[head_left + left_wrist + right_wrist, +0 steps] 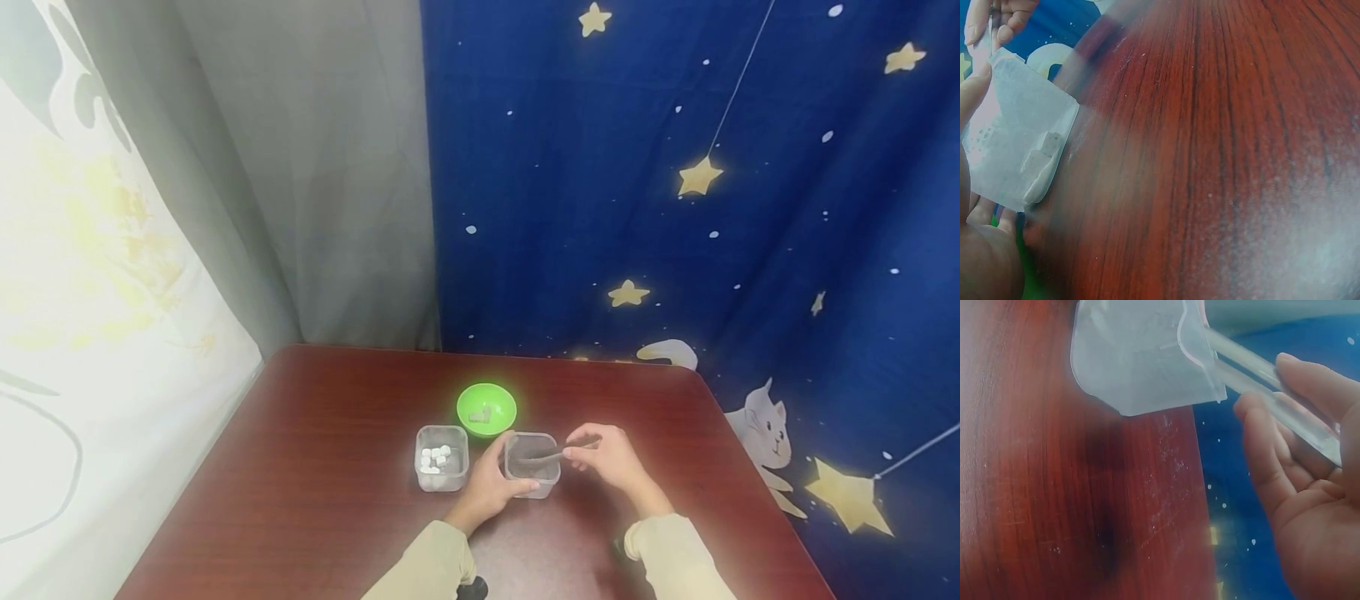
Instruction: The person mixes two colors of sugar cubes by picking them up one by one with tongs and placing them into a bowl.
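My left hand (491,483) grips a clear square plastic container (543,487) from its left side, thumb along the near wall. In the left wrist view, a few pale blocks (1041,156) show through the wall of this container. Metal tweezers (1272,403) are pinched between the thumb and fingers of my right hand (611,457), at the container's right side. Their two arms slant down over the rim, and the tips reach inside the container in the head view.
Left of my left hand stands a second clear container (442,485) holding several white cubes (435,458). Just behind the two containers, a green bowl (487,393) has a few grey pieces in it. The dark red table (337,467) ends at curtains at the back.
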Available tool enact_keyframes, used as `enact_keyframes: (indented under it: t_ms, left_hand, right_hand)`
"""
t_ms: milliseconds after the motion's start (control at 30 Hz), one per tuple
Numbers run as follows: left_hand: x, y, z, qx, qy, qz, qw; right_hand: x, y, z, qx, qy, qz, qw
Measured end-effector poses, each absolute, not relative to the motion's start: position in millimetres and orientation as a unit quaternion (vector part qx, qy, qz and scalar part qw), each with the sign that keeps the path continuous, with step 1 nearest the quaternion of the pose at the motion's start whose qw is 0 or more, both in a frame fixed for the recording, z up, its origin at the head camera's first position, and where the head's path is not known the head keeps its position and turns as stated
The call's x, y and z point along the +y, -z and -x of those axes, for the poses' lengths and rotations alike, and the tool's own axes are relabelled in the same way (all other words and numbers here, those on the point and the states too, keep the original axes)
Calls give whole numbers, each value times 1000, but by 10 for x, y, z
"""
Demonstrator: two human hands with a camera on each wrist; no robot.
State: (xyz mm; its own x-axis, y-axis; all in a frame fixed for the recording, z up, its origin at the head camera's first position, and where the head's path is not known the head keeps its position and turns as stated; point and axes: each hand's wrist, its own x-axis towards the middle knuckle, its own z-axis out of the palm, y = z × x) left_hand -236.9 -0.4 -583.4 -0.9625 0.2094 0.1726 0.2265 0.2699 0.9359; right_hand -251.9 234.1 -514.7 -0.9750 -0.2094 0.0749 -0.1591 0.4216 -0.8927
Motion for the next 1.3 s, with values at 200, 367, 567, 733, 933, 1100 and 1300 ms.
enact_keyframes:
  t_ms: [200,367,567,733,933,1100,1300]
  left_hand:
    - [0,5815,2366,-794,592,137,9]
    - [7,5800,2371,-789,597,144,7]
    - [8,5783,2359,-795,592,131,3]
    - [1,5778,2352,-803,583,121,0]
    - [-3,5783,2357,-807,578,121,-1]
    - [0,5789,2360,-797,591,126,-4]
    - [3,5814,2373,-784,605,139,-6]
  right_hand:
    - [2414,5147,2500,832,545,99,-9]
    - [2465,5136,2478,823,560,91,-31]
    - [2524,5133,2469,809,578,90,-50]
    - [2478,4918,2369,803,588,89,-43]
    - [2384,4789,2300,824,558,86,-44]
    - [2360,4980,2388,840,536,71,-48]
    - [2283,5081,2430,865,489,95,-48]
